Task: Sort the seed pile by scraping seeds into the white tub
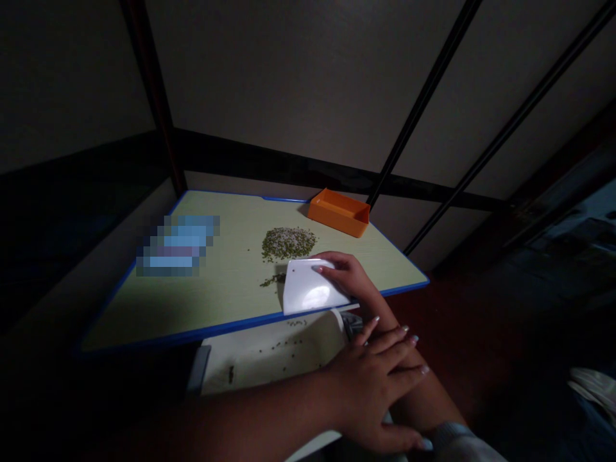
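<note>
- One white plastic scraper (308,287) with rounded corners, lower centre of the frame, tilted against the surface (231,301) near its blue front edge. Judged light and fairly stiff. Smooth faces probably slippery; safest hold across the upper edge, fingers on one face, thumb on the other.
- Right hand (349,279), just right of centre: partly closed, fingers curled over the scraper's upper edge, one fingertip pressed on its face. Hold judged secure; thumb hidden behind the plastic.
- Left hand (373,391), lower right of the frame: well open, fingers spread, laid across the right forearm (373,301). Nothing visibly held.
- Small dark metal item (352,325) just beside the left thumb; too dim to name, contact with the thumb unclear.
- Heap of small green seeds (287,244), probably mung beans, centre of the frame, just above the scraper. Judged light, loose and quick to roll; poor for fingertips, easier to move with an edge.
- Thin streak of the same seeds (273,280) close against the scraper's left side.
- Orange plastic tray (339,213), upper centre, at the far edge of the surface, well apart from both hands.
- Pixelated blue patch (178,247), left part of the surface; contents unreadable.
- White panel (262,353) below the front edge, lower centre, with a few stray seeds on it.
</note>
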The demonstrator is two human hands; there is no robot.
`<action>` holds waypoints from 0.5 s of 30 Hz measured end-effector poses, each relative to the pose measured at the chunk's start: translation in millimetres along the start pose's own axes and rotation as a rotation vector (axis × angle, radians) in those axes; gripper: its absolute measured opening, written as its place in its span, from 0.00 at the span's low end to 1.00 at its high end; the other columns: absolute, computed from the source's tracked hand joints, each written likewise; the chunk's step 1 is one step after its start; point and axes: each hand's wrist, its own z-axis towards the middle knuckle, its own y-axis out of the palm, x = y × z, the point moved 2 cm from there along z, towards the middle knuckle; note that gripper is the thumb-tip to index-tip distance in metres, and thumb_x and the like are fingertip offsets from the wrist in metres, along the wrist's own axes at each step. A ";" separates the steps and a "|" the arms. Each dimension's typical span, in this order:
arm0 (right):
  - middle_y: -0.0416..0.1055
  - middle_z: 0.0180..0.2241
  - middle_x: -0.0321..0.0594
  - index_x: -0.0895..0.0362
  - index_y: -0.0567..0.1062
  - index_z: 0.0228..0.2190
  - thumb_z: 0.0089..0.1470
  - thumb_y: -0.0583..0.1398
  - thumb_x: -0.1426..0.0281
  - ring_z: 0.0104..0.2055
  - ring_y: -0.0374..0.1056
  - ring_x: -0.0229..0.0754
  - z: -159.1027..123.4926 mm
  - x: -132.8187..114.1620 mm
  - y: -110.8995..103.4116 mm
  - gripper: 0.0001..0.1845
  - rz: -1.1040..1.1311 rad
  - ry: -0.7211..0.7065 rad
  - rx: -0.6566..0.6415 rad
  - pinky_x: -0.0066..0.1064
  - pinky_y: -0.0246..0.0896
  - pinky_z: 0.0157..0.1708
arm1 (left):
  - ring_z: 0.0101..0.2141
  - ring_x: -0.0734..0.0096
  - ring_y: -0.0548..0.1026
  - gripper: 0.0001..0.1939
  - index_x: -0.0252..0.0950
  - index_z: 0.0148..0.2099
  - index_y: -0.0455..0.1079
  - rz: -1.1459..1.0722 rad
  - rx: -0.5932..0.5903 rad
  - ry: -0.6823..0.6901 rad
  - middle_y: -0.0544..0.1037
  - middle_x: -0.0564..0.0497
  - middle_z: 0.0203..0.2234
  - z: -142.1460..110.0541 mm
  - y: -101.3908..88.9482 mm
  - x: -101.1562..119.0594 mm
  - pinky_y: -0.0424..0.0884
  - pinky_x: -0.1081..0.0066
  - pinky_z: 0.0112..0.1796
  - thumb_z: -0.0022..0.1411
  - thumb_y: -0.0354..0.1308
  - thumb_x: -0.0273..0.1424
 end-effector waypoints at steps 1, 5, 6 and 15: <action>0.80 0.39 0.40 0.53 0.82 0.36 0.45 0.68 0.58 0.43 0.74 0.46 -0.3 -0.5 0.0 0.16 0.003 -0.003 -0.010 0.37 0.67 0.46 | 0.68 0.58 0.40 0.38 0.34 0.68 0.54 0.000 -0.002 0.000 0.50 0.40 0.68 -0.1 0.0 -0.1 0.31 0.51 0.65 0.64 0.52 0.51; 0.80 0.41 0.41 0.53 0.82 0.36 0.45 0.68 0.60 0.44 0.74 0.46 0.3 0.7 -3.3 0.15 0.031 -0.021 0.042 0.37 0.66 0.46 | 0.68 0.58 0.40 0.37 0.35 0.68 0.54 0.006 -0.001 0.000 0.50 0.40 0.68 -0.3 2.9 -1.5 0.30 0.50 0.65 0.64 0.52 0.51; 0.79 0.41 0.41 0.53 0.81 0.36 0.45 0.68 0.60 0.44 0.73 0.46 0.6 1.5 -4.8 0.15 0.035 -0.026 0.087 0.37 0.66 0.47 | 0.68 0.58 0.40 0.37 0.35 0.67 0.54 0.009 0.000 0.001 0.50 0.40 0.68 -0.2 4.4 -2.1 0.30 0.50 0.65 0.64 0.51 0.51; 0.79 0.40 0.42 0.54 0.81 0.36 0.46 0.67 0.60 0.44 0.72 0.46 1.2 10.2 -10.8 0.14 0.001 -0.009 0.210 0.37 0.64 0.48 | 0.68 0.57 0.41 0.36 0.34 0.67 0.55 0.027 0.004 0.027 0.51 0.39 0.67 1.1 13.9 -5.2 0.29 0.47 0.64 0.65 0.47 0.52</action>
